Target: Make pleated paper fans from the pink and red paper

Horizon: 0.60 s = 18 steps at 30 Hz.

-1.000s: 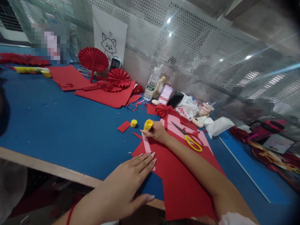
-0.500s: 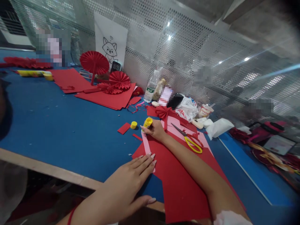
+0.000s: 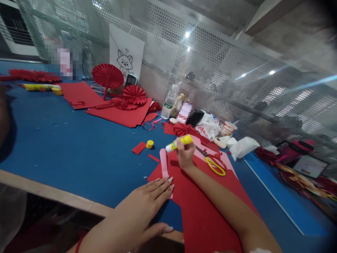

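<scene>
hands: two are showing, left hand (image 3: 147,200) and right hand (image 3: 185,156).
uncapped glue stick (image 3: 179,142): one is showing.
yellow cap (image 3: 150,144): one is showing clearly.
scissors (image 3: 214,163): one pair is showing.
pleated red fans (image 3: 107,75): three are showing.
water bottle (image 3: 168,102): one is showing.
pink strip (image 3: 163,167): one is showing.

A blue table (image 3: 65,140) fills the lower left, its near edge a pale wooden strip (image 3: 52,195). Along its far side stands a grey perforated metal screen (image 3: 210,66), which runs from the left corner off to the right and leans out of view at the top. Bright spots of lamp light (image 3: 187,34) glint on it, and long streaks of glare cross its right part (the surface looks glossy there). A barred window (image 3: 13,30) shows at upper left. A pale beam (image 3: 263,19) crosses the upper right. Below the table edge the floor (image 3: 39,225) is dark and blurred.
</scene>
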Motion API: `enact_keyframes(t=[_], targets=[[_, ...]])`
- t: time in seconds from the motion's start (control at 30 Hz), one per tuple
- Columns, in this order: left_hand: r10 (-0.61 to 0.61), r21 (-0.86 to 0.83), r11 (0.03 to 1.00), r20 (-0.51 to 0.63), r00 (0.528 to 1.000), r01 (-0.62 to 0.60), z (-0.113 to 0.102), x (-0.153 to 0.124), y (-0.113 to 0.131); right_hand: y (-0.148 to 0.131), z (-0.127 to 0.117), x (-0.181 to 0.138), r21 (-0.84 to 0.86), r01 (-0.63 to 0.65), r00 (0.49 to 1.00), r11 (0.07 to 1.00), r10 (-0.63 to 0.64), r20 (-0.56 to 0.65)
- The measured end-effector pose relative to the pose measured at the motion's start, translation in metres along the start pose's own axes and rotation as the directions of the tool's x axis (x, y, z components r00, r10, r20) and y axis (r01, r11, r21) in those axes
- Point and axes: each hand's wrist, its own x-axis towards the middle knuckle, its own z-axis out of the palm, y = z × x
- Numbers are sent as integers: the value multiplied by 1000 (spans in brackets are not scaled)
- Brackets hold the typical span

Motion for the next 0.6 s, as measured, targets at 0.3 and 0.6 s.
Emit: enact_keyframes(t=[0.3, 0.6], targets=[[4, -10, 1000, -43, 999, -5, 6, -2, -2, -18, -16, -25, -220, 241, 871, 945, -110, 478], [23, 34, 999, -53, 998, -22, 5, 1, -2, 5, -7, -9, -278, 350, 825, 894, -154, 544]])
